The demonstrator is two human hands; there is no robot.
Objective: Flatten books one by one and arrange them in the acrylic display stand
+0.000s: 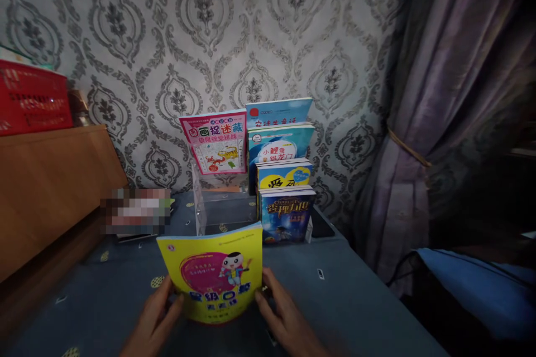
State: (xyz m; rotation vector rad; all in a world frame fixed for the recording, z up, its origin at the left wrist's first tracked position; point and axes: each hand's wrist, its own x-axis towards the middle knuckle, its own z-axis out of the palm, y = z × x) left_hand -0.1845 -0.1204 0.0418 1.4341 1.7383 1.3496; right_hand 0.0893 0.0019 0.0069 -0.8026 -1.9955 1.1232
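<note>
A yellow workbook (218, 273) with a cartoon child on a pink circle faces me, held upright just above the table. My left hand (157, 312) grips its left edge, thumb in front and fingers behind. On the opposite edge my right hand (278, 309) holds it the same way. Behind it stands a clear bookstand (200, 206). A pink picture book (220, 148) leans at the stand's back left. On the right side, books stand in stepped rows: a dark blue book (286, 217) in front, then a yellow book (282, 177), a teal book (280, 142) and a light blue book (278, 111).
A blurred stack of books (136, 212) lies on the blue tablecloth (330, 290) at the left. Beyond it, a red basket (33, 97) rests on a wooden cabinet (50, 178). A tied purple curtain (412, 122) hangs at the right, above a blue bag (481, 279).
</note>
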